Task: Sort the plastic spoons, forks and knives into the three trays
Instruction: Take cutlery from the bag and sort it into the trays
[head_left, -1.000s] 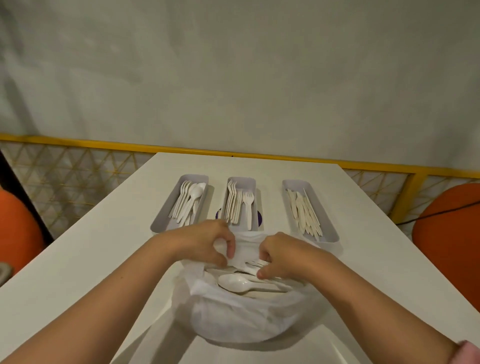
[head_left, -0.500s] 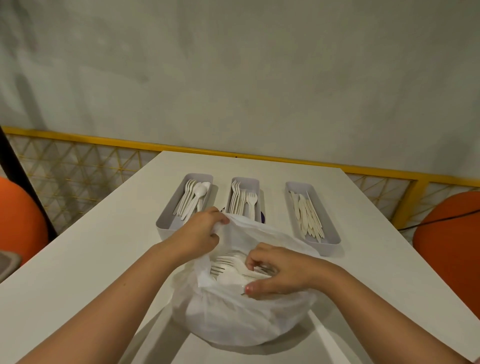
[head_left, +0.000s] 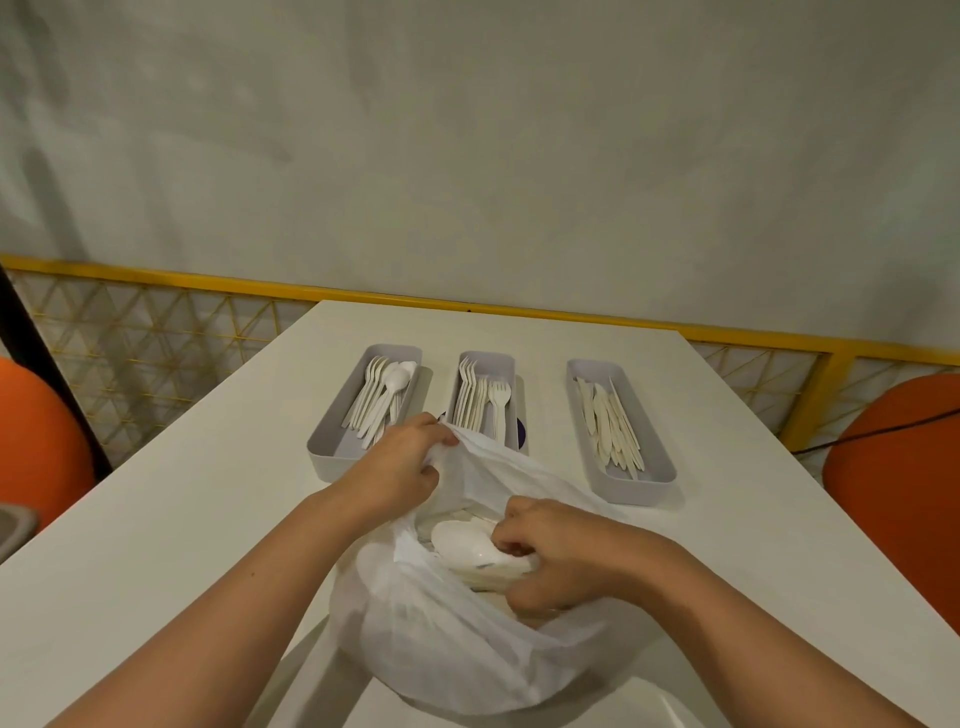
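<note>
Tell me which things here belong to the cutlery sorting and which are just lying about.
Job: left tray, middle tray, right tray; white bag gripped by the left hand; spoon in the right hand.
Lying about: orange objects, yellow railing, purple thing beside the middle tray.

The white table (head_left: 182, 519) in front of me runs up to a yellow-framed lattice railing (head_left: 156, 353) below a plain grey wall (head_left: 467, 156), with one orange rounded shape (head_left: 36, 441) on my left and another (head_left: 893, 493) on my right.
</note>
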